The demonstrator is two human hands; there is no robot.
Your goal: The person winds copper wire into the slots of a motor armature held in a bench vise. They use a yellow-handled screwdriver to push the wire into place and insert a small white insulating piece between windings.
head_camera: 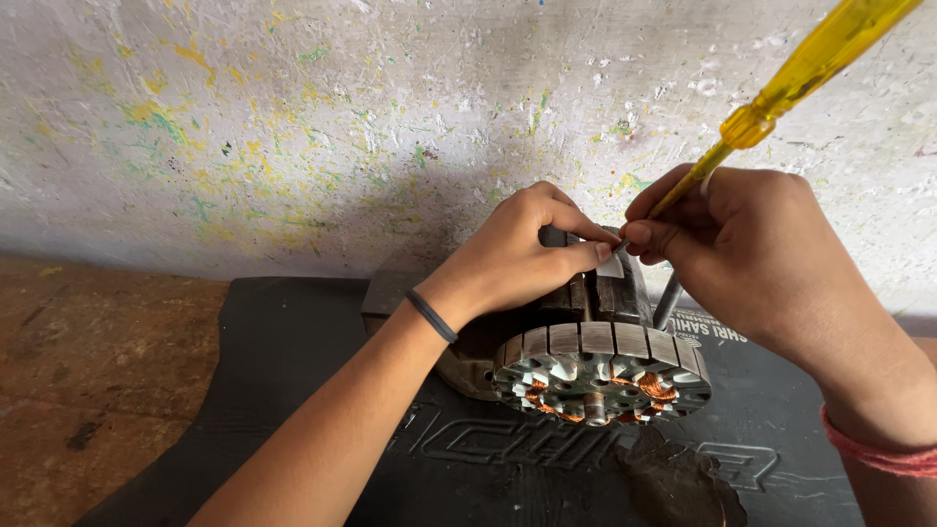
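Observation:
A round motor stator (603, 369) with grey laminated poles and copper windings lies on a black rubber mat (293, 342), leaning against a dark metal block. My left hand (522, 256) rests over its top edge, pinching a small white strip of paper (611, 265) between thumb and fingers. My right hand (742, 254) grips a screwdriver with a yellow see-through handle (815, 63), its shaft pointing down towards the white strip at the stator's rim. A black band circles my left wrist, a red thread my right.
A paint-speckled whitish wall (293, 127) rises right behind the mat. Brown worn floor (88, 381) shows at the left. A thin metal rod (668, 301) stands behind the stator near my right hand.

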